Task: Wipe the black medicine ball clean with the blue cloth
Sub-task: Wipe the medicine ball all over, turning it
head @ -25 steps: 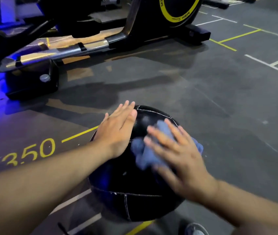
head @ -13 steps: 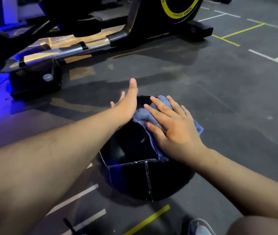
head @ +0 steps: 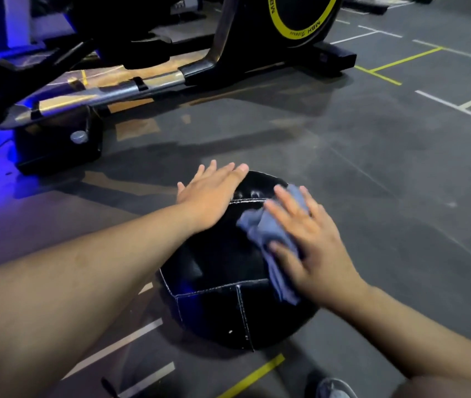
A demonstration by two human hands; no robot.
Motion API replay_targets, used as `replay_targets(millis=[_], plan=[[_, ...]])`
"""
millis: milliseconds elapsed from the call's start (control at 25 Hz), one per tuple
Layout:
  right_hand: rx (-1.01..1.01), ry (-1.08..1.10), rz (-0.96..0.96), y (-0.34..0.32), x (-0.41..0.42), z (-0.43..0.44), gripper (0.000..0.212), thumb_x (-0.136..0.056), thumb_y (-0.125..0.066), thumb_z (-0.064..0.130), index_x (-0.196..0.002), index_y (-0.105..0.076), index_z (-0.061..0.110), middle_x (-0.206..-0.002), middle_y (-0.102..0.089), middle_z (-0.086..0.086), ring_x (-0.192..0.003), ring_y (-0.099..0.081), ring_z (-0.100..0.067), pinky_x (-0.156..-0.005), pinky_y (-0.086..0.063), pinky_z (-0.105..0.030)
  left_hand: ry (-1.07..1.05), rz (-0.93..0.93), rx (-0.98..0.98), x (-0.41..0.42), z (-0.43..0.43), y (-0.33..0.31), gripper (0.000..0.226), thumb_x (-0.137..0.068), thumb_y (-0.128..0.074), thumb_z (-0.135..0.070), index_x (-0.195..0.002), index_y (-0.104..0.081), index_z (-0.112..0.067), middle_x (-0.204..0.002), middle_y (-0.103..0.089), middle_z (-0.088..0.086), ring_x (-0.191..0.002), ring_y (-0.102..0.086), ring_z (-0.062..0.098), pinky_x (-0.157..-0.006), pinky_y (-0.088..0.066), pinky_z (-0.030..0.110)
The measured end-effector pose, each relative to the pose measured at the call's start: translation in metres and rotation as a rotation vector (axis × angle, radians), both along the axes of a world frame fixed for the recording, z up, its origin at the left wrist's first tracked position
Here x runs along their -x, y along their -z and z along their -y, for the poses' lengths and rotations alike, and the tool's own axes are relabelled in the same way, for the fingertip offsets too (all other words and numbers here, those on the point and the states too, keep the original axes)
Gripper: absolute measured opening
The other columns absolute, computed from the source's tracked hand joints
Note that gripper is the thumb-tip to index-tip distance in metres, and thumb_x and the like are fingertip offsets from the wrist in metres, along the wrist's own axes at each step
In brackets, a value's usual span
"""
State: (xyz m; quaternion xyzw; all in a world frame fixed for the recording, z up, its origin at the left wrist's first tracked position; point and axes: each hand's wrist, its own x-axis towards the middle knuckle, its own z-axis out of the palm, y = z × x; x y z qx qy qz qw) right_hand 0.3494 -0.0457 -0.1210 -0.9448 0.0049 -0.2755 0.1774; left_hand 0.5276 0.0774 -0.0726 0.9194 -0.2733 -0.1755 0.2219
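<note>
Both hands lie flat on the black medicine ball (head: pixel 223 282), which sits on the dark gym floor (head: pixel 372 182) just ahead of the person's shoe (head: pixel 333 389). The left hand (head: pixel 211 193) rests with straight fingers on the ball's upper left. The right hand (head: pixel 312 248) has its fingers spread and presses the bunched blue cloth (head: pixel 260 228) against the upper right, gripping nothing. To wipe well, I judge the left palm should brace firmly so the ball does not roll. The right should sweep in overlapping strokes and work along the stitched seams, where dirt would likely gather. The cloth is crumpled, so spreading it flatter would cover more leather per pass. The underside and lower panels look unreached, and the ball will probably need turning. There is open floor to the right and beyond. The base and rail of an exercise machine (head: pixel 228 67) stand well apart at the upper left, so rolling rightward seems safest.
</note>
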Motion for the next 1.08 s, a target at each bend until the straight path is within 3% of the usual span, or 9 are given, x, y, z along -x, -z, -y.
replay_targets(millis=[80,200,360,480,600,720,840,920,1080], plan=[[-0.381,0.118,-0.114,-0.013,-0.03,0.029,0.044,-0.099,-0.045,0.041,-0.14,-0.051,0.025,-0.148,-0.047,0.002,-0.142,-0.037,-0.016,-0.115,-0.03,-0.038,0.019,0.008,0.032,0.003,-0.003,0.002,0.088,-0.068,-0.009,-0.084,-0.147,-0.027,-0.049,-0.163,-0.007,-0.012,-0.15,0.0,0.011,-0.118,0.002,0.056],[-0.839,0.156,-0.37,-0.021,-0.057,0.061,0.026,-0.1,-0.046,0.041,-0.119,-0.063,0.036,-0.12,-0.067,0.01,-0.12,-0.058,-0.009,-0.096,-0.039,-0.022,0.021,0.034,0.078,0.008,-0.013,0.006,0.084,-0.07,-0.015,-0.085,-0.146,-0.029,-0.05,-0.162,-0.014,-0.013,-0.15,-0.007,0.01,-0.12,-0.005,0.05],[-0.595,0.001,-0.214,-0.015,-0.024,0.03,0.034,-0.103,-0.043,0.031,-0.133,-0.045,0.045,-0.141,-0.044,0.022,-0.132,-0.035,0.012,-0.111,-0.021,-0.011,0.076,0.088,0.093,0.002,-0.03,0.011,0.084,-0.07,-0.017,-0.086,-0.146,-0.028,-0.05,-0.16,-0.02,-0.012,-0.149,-0.013,0.009,-0.121,-0.011,0.045],[-0.252,-0.015,-0.022,0.008,0.016,-0.004,0.054,-0.098,-0.042,0.038,-0.148,-0.038,0.019,-0.158,-0.029,-0.001,-0.149,-0.02,-0.02,-0.121,-0.018,-0.046,0.21,0.113,0.011,-0.006,-0.036,0.01,0.074,-0.08,-0.019,-0.076,-0.148,-0.022,-0.049,-0.162,-0.014,-0.011,-0.149,-0.006,0.007,-0.12,0.0,0.053],[-0.067,-0.063,-0.025,0.023,0.041,-0.023,0.06,-0.098,-0.043,0.044,-0.152,-0.027,0.026,-0.162,-0.022,-0.002,-0.149,-0.014,-0.036,-0.114,-0.022,-0.061,0.349,0.229,-0.139,-0.011,-0.034,0.0,0.07,-0.084,-0.009,-0.069,-0.15,-0.015,-0.045,-0.164,-0.005,-0.01,-0.15,0.001,0.007,-0.118,0.008,0.056],[-0.106,-0.037,0.004,0.018,0.039,-0.018,0.058,-0.099,-0.04,0.045,-0.153,-0.021,0.034,-0.162,-0.02,0.002,-0.15,-0.013,-0.034,-0.111,-0.026,-0.062,0.339,0.555,-0.202,0.005,-0.029,-0.016,0.079,-0.084,0.002,-0.062,-0.153,-0.02,-0.031,-0.164,-0.007,-0.001,-0.151,-0.007,0.019,-0.12,-0.003,0.054],[-0.089,-0.01,0.016,0.019,0.033,-0.024,0.058,-0.099,-0.041,0.047,-0.153,-0.023,0.033,-0.162,-0.019,0.004,-0.149,-0.015,-0.033,-0.111,-0.026,-0.061,0.447,0.393,0.088,0.051,-0.026,-0.016,0.06,-0.095,-0.015,-0.051,-0.15,-0.028,-0.033,-0.161,-0.016,-0.013,-0.149,-0.008,0.005,-0.121,0.0,0.043],[-0.183,-0.013,0.041,0.017,0.029,-0.031,0.059,-0.094,-0.051,0.043,-0.148,-0.033,0.028,-0.161,-0.023,0.006,-0.148,-0.021,-0.03,-0.112,-0.028,-0.058,0.538,0.364,0.102,0.066,-0.033,-0.007,0.057,-0.098,-0.011,-0.049,-0.15,-0.028,-0.034,-0.158,-0.02,-0.02,-0.146,-0.003,-0.006,-0.122,0.002,0.04],[-0.399,-0.092,0.239,0.018,0.013,-0.022,0.046,-0.087,-0.068,0.021,-0.131,-0.057,0.014,-0.149,-0.046,-0.006,-0.141,-0.039,-0.025,-0.114,-0.032,-0.046,0.52,0.41,0.17,0.044,-0.043,-0.001,0.062,-0.098,-0.013,-0.049,-0.151,-0.033,-0.022,-0.155,-0.034,-0.011,-0.145,-0.017,-0.002,-0.121,-0.009,0.035]])
